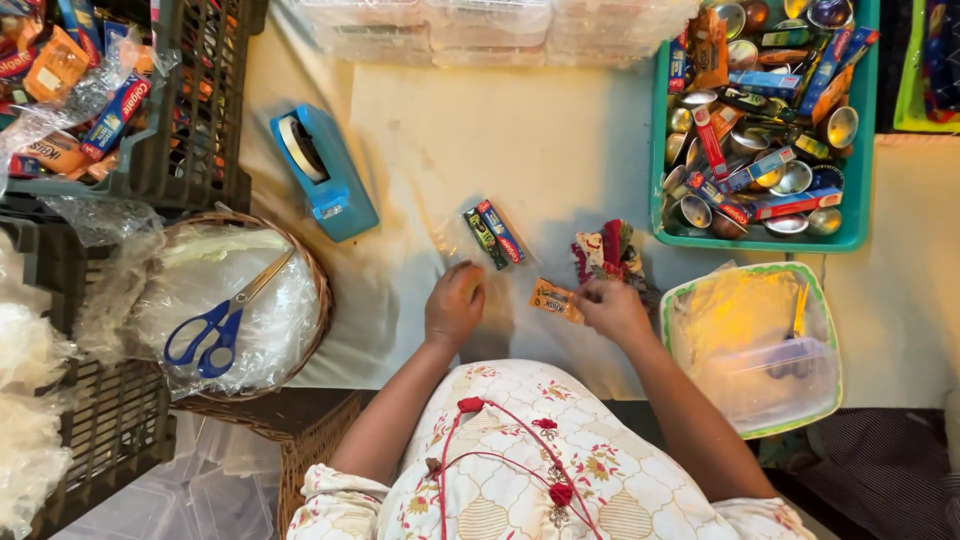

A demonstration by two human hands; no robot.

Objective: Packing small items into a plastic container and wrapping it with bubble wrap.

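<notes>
Left hand (pixel 455 305) rests curled on the table (pixel 560 140) just near of two small boxes (pixel 494 235), while right hand (pixel 610 308) pinches an orange sachet (pixel 553 298) beside a red cloth bundle (pixel 607 250).

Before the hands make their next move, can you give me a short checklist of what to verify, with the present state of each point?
1. Right hand has the small orange packet in its grip: ok, fingertips pinch its edge.
2. Left hand free: cannot tell, it is curled on the cloth, fingers hidden.
3. Clear bag holding two small boxes within reach: ok, it lies just above the left hand.
4. Folded red patterned cloth near the right hand: ok.
5. Tape dispenser at hand: ok, upper left on the table.
6. Scissors put away safely: ok, closed, lying on plastic in the basket.
</notes>
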